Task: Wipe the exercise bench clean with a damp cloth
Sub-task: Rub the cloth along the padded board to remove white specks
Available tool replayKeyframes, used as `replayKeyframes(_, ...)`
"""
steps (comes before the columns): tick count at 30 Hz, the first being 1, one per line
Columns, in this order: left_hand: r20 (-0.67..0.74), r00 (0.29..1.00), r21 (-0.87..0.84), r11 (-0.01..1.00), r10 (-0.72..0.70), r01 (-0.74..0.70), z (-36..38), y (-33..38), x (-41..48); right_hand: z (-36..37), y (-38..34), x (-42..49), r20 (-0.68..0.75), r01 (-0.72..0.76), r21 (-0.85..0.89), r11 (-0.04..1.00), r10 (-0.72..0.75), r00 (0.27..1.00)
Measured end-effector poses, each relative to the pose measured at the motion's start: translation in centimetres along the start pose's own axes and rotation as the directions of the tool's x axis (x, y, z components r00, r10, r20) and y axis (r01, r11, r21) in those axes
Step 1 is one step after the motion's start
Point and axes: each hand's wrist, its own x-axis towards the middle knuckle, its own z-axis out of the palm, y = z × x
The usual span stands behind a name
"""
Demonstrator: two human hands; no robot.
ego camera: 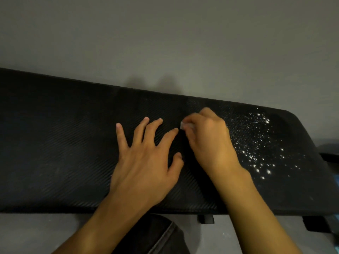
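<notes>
Grey, bare surface lies behind a black exercise bench [55,143], whose padded top has a fine woven pattern and runs across the view from left to right. A small pale cloth [185,125] sits near the middle of the pad, bunched under the right hand [209,138], whose fingers curl over it and press it down; only a sliver shows at the fingertips. Just left of it, the left hand [145,162] rests flat on the pad, fingers spread apart, its forefinger almost touching the cloth. White specks [256,143] scatter over the pad right of the right hand. A dark-trousered knee [156,235] shows at the near edge.
</notes>
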Motion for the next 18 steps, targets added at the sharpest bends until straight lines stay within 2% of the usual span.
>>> replayKeyframes(4, -0.006, 1.000, -0.006, 1.000, -0.008, 0.008, -0.1, 0.0, 0.1, 0.7, -0.4, 2.4, 0.022, -0.022, -0.032, 0.999, 0.023, 1.000)
replayKeyframes(9, -0.020, 1.000, -0.002, 1.000, -0.013, 0.013, 0.1, 0.0, 0.1, -0.6, -1.2, -1.8, 0.077, 0.039, 0.092, 0.995, -0.046, 0.996)
replayKeyframes(14, -0.023, 1.000, 0.014, 1.000, -0.016, 0.016, 0.3, 0.0, 0.2, 1.1, -0.2, 3.6, 0.008, 0.027, -0.021, 0.999, -0.027, 1.000)
replayKeyframes(18, -0.030, 0.999, 0.009, 1.000, -0.016, 0.016, 0.3, -0.1, 0.2, 1.7, -0.2, 5.6, 0.008, -0.018, -0.041, 0.999, 0.019, 1.000)
